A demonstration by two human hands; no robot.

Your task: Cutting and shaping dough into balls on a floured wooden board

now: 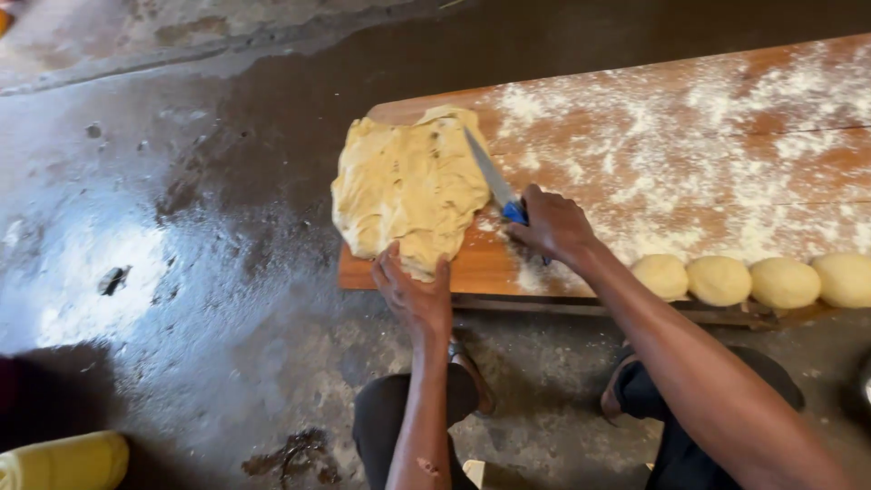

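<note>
A large flat mass of yellow dough [408, 186] lies on the left end of a floured wooden board [689, 154]. My left hand [415, 295] presses on the dough's near edge with fingers spread. My right hand [553, 225] grips a knife [490, 172] by its blue handle. The blade points away from me and rests along the dough's right side.
Several round dough balls [721, 279] sit in a row along the board's near edge at right. The board stands low over a wet concrete floor [181, 227]. A yellow container [63, 463] is at bottom left. My knees and sandalled feet are below the board.
</note>
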